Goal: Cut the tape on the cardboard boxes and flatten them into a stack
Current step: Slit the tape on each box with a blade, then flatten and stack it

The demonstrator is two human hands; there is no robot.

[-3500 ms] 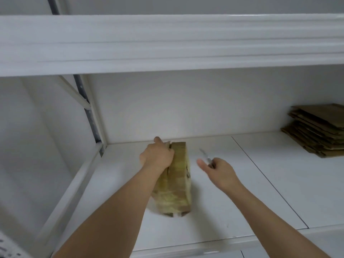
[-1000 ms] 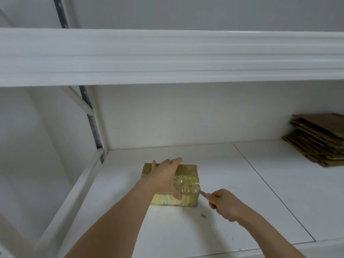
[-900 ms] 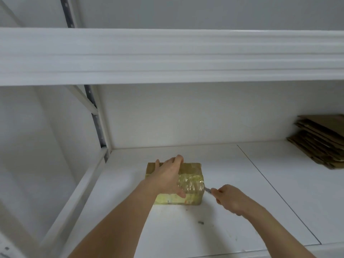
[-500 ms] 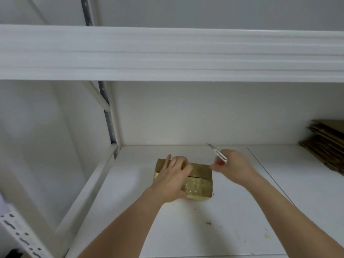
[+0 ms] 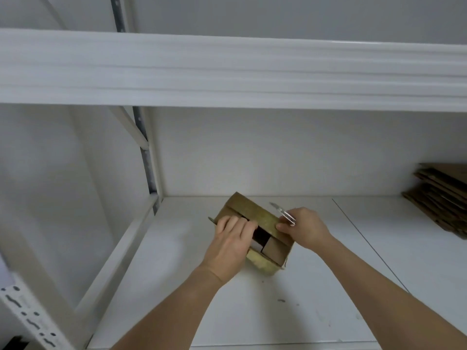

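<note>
Box [image 5: 255, 221] flaps are pried apart by left hand [image 5: 231, 238]; right hand [image 5: 304, 228], gripping the knife [image 5: 283, 213], should keep its blade pointed away.

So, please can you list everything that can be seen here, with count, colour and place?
box: one, brown, taped, top flaps parted, on the shelf at centre
knife: one, silver, in the right hand, blade pointing up and left over the box
flattened boxes: one stack, brown, on the shelf at far right
shelf: one, white, under everything
upper shelf: one, white, across the top
upright: one, grey and white, at back left
left hand: one, fingers curled over the box's left flap
right hand: one, grips the knife, fingertips on the right flap
</note>
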